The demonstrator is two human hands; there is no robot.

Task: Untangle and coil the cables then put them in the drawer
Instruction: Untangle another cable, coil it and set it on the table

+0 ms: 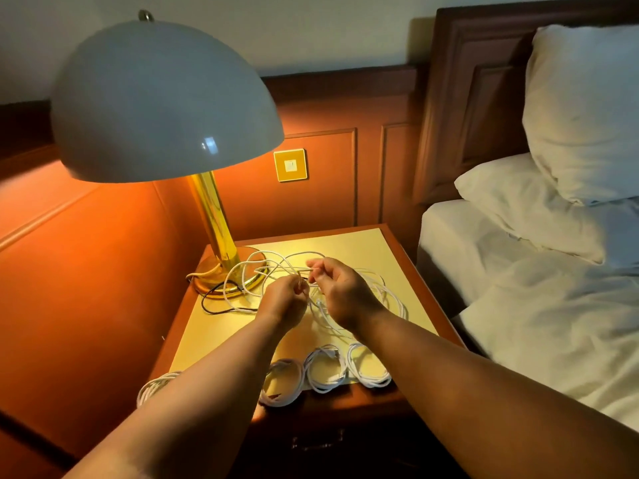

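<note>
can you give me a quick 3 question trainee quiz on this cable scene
1. True or false: both hands work at the tangle of white cables.
2. Where do the coiled cables lie: A) on the bed, B) along the near edge of the nightstand, C) in the drawer?
3. Fill in: a single ____ cable loops by the lamp base.

Key:
1. True: the left hand and right hand both pinch strands.
2. B
3. black
</note>
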